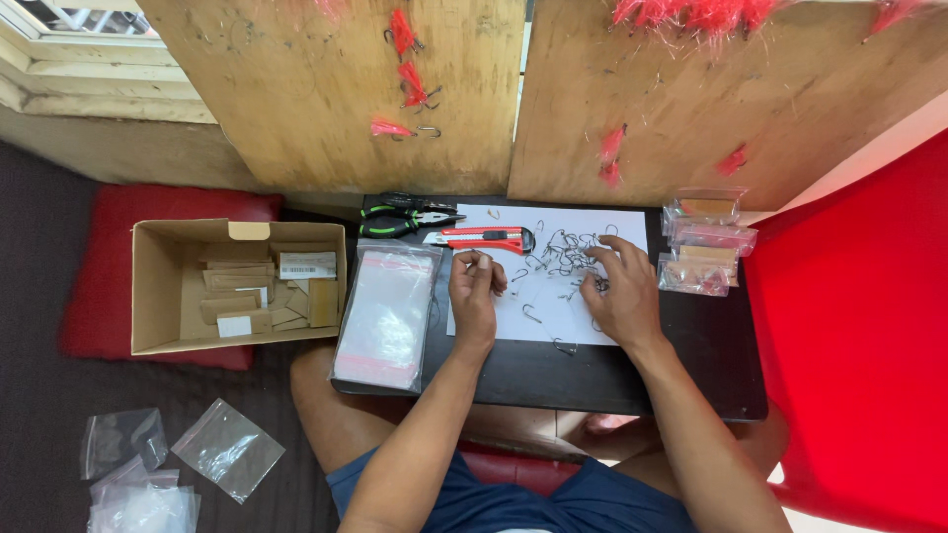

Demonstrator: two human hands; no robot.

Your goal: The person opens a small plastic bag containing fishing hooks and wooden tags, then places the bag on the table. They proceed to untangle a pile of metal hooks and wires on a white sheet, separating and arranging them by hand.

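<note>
Both hands are down on the white sheet on the dark table, working the scatter of small metal hooks. The left hand has its fingertips pressed together near the sheet's left edge, seemingly pinching one hook, though it is too small to make out for sure. The right hand lies spread, fingers fanned over the right fringe of the pile. The thick of the hooks sits on the far side of both hands, between them and a touch beyond, so the right hand is the nearer, already touching the heap; a few strays lie near, toward the sheet's near edge. The hooks are thin, bent wire, dull silver, tangled with no common axis. Just beyond the left hand a red cutter lies left to right, with green-handled pliers farther left. A stack of clear bags lies left of the sheet, a cardboard box beyond it, and small packets at far right.
</note>
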